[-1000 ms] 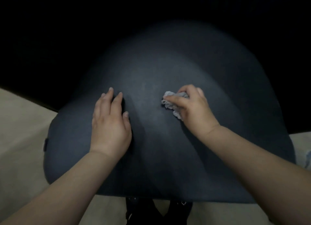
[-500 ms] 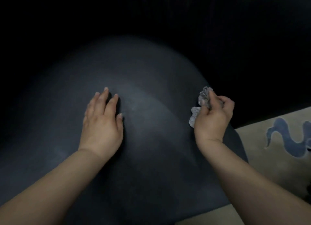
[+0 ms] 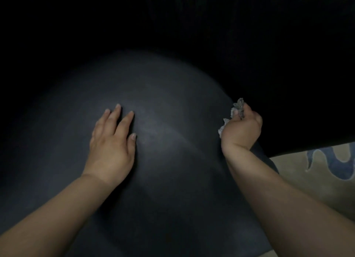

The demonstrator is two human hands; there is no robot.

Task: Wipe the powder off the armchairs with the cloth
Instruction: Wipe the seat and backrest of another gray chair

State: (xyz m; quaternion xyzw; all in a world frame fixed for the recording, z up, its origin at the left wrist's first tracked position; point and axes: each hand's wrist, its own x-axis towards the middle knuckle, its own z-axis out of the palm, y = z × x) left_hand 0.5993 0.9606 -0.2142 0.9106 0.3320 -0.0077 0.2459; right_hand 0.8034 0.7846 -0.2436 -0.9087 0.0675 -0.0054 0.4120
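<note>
armchair (image 3: 153, 179): dark charcoal-grey, plain, no pattern; a paler, faintly whitish haze across its middle, from the left hand's fingertips toward 4 o'clock
cloth (image 3: 238, 107): light grey, mottled, crumpled, in the right hand at 3 o'clock
rug (image 3: 299, 172): beige ground with blue wavy, flame-like shapes edged in darker blue, at 4 o'clock
background: near black, featureless, from 9 through 12 to 3 o'clock

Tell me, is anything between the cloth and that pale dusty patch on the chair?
Nothing visible. The right hand grips the cloth at the armchair's right edge; the pale patch lies on bare upholstery to its left. The left hand rests flat on the patch's far side, not between.
</note>
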